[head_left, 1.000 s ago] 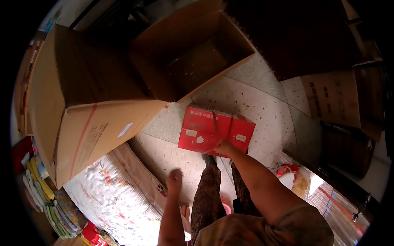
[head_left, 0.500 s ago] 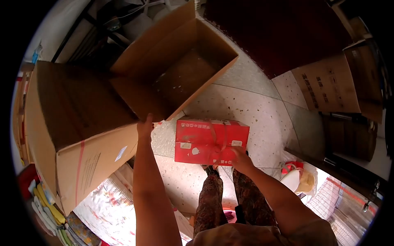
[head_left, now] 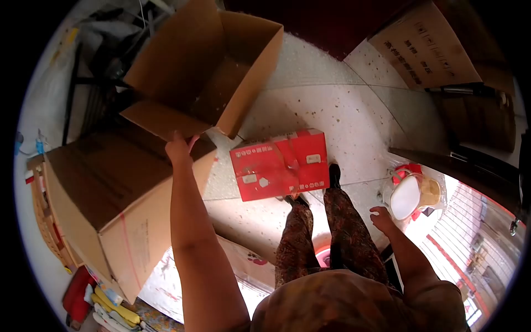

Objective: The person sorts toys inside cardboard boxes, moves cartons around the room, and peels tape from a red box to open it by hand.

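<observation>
My left hand (head_left: 179,148) is closed on the near flap of an open, upright cardboard box (head_left: 221,83), whose inside shows no contents. Beneath and to the left of that flap stands a large brown carton (head_left: 138,216). A red box (head_left: 281,166) with a strap around its middle rests on the floor just beyond my feet, and neither hand touches it. Out to the right, my right hand (head_left: 381,217) hangs with its fingers apart and nothing in them, near a white container (head_left: 405,198) in clear plastic.
A printed cardboard carton (head_left: 426,50) stands at the upper right. The dark red mat (head_left: 310,22) lies at the top. Folded clothes (head_left: 116,307) are at the lower left, beside a patterned white cloth (head_left: 163,288). A pink basin (head_left: 323,255) sits by my legs.
My right hand has let go of the red box and moved right. My left hand went to the open box and now grips its flap. The open box is tilted and shifted away from the large carton.
</observation>
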Available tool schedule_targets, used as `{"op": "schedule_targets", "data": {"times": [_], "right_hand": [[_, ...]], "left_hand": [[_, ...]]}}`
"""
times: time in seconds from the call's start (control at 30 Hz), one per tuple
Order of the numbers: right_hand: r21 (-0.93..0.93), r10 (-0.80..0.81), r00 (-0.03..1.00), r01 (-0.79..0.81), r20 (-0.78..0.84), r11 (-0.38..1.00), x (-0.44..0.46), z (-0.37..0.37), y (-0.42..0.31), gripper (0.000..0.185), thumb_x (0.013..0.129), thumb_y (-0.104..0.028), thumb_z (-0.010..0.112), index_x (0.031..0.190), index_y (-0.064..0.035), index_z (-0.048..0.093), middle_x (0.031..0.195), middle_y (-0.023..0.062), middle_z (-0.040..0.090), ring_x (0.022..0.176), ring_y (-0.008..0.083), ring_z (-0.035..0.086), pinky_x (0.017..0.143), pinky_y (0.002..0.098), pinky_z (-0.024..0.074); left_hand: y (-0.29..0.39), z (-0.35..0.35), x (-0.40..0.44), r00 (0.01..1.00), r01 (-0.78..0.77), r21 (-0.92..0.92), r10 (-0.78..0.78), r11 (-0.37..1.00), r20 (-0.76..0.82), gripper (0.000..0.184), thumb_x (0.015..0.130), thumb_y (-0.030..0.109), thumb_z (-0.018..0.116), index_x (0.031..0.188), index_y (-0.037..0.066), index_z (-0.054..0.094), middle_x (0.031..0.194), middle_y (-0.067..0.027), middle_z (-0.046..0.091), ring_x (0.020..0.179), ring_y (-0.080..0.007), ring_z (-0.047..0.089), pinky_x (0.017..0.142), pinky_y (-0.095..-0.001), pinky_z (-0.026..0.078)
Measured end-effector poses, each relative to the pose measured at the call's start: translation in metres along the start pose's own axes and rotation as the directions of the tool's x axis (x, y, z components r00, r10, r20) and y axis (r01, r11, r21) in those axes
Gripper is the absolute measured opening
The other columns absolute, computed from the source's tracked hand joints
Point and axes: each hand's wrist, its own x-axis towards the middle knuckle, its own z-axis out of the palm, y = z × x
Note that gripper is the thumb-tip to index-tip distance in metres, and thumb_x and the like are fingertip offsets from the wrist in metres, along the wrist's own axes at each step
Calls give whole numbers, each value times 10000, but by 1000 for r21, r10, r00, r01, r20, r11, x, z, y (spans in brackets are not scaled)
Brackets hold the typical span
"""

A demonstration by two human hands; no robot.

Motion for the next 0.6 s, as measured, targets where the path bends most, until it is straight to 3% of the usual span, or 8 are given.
{"op": "schedule_targets", "data": {"times": [0.1,0.17,0.27,0.3,0.37,0.43,0.6], "right_hand": [[56,29,999,-30,29,998,-12,-10,-19,224,704,-193,556,913,-119,591,1018,160,506,983,306,478,858,368,387],[197,25,999,-34,47,980,-15,-15,-25,213,710,-191,551,910,-128,592,1015,148,513,978,299,485,859,362,391],[187,-122,991,130,-52,974,-15,-19,-13,200,708,-185,552,896,-140,602,995,146,524,915,302,521,812,359,425],[192,-165,982,181,-96,965,-17,-21,-8,207,707,-170,563,906,-125,600,971,145,530,822,277,563,737,349,460],[359,-11,1000,10,-1,933,-27,-37,-7,221,717,-141,570,932,-91,587,928,128,542,714,233,585,631,327,484],[444,-34,997,63,-71,894,-29,-40,16,223,726,-117,572,941,-58,578,883,111,550,634,193,579,537,301,481],[528,87,994,-41,-63,848,-36,-49,74,179,749,-114,531,904,-39,581,717,87,570,576,148,552,488,275,465]], "left_hand": [[46,40,-23,992,-56,-83,64,995,105,327,835,121,438,983,-171,439,926,-183,536,715,-259,585,612,-290,561],[74,66,-34,975,-95,-160,125,982,185,334,836,130,442,997,-162,435,920,-191,535,717,-266,592,613,-274,550],[111,95,-52,963,-101,-79,117,992,245,308,835,124,424,993,-140,440,901,-201,541,710,-263,604,586,-266,532],[119,102,-56,951,-131,-57,141,990,275,304,834,127,421,989,-134,442,887,-202,546,702,-262,607,573,-268,526],[135,110,-65,950,-150,-13,148,989,276,307,833,133,424,978,-136,444,864,-204,552,689,-265,607,572,-267,527],[150,115,-76,949,-165,32,150,986,276,310,832,140,428,966,-138,447,841,-205,557,676,-268,606,570,-267,527],[178,116,-113,940,-204,134,155,970,305,322,837,146,428,947,-156,440,803,-216,562,647,-289,604,567,-277,541]]}}
